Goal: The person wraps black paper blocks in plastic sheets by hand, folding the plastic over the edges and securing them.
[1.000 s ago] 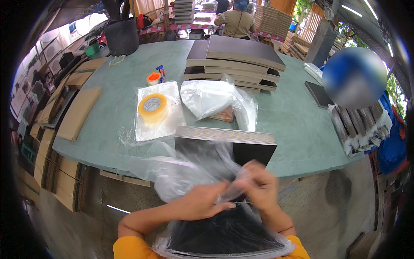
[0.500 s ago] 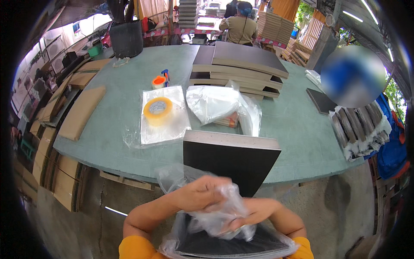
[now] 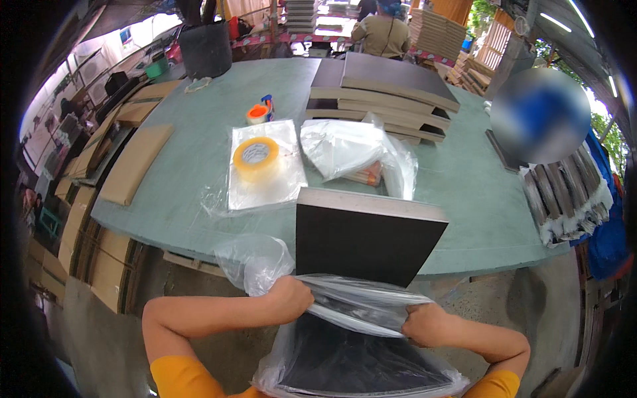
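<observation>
A clear plastic bag (image 3: 358, 306) is stretched sideways between my two closed fists, its gathered edge pulled into a wide band. My left hand (image 3: 290, 300) grips one side, and a loose fold of film puffs out beyond it. The other side is in my right hand (image 3: 426, 324). Just past the film, a thick black panel (image 3: 365, 239) with a pale edge stands tilted against the near table edge; its lower part is behind the bag. Closest to me, film covers a black flat surface (image 3: 361, 361), and I cannot tell whether it belongs to the same panel.
On the green table (image 3: 172, 192) lie a tape roll (image 3: 257, 159) on a silvery-white packet (image 3: 265, 192), an orange-and-blue tape dispenser (image 3: 259, 114), crumpled plastic (image 3: 345, 146) and stacked dark panels (image 3: 398, 79). Wrapped slabs (image 3: 564, 192) are at right, flat cardboard (image 3: 136, 166) at left. A person (image 3: 383, 33) sits beyond.
My hands were close together, bunching the plastic. Now they are wide apart, with the bag's edge drawn taut between them. The view has shifted slightly.
</observation>
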Available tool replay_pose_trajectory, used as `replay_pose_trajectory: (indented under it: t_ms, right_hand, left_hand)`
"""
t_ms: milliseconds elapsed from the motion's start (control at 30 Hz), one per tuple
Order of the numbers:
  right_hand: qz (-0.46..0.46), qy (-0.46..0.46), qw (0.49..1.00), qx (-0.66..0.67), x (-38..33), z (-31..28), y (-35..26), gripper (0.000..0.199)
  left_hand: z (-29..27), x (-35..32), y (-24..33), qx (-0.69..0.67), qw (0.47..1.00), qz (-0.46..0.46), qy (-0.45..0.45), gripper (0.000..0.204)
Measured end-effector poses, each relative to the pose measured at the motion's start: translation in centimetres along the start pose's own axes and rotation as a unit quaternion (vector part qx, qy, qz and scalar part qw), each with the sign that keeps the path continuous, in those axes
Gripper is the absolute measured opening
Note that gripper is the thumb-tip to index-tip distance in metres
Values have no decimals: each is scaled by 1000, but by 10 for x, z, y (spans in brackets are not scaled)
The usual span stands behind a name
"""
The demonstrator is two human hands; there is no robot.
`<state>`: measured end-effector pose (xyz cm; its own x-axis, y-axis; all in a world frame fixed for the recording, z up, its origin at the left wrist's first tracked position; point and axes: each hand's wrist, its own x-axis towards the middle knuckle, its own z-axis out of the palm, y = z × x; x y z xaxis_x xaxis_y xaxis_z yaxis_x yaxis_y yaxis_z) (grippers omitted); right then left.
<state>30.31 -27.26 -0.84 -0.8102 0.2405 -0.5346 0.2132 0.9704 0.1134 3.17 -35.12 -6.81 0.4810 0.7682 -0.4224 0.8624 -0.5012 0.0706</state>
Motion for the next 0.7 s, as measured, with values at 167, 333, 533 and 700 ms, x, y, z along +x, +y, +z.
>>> replay_pose_trajectory:
  t_ms: [167,333,533,700]
  right_hand:
    - [263,462,787,314,-12,-40,37,23]
    - [83,519,823,215,35,1,17,39]
    - [269,597,729,201,46,3,42,66]
    - [332,555,740,183,31,10,45,71]
  left_hand:
    - [3,-8,15,-278,951,84,104,27]
    - [-53,-36,-83,-368,731,-422,390,34]
    - [-46,-27,-60,-192,776,-252,546,52]
    - [-54,-26,-41,-152,842,-236,460,70]
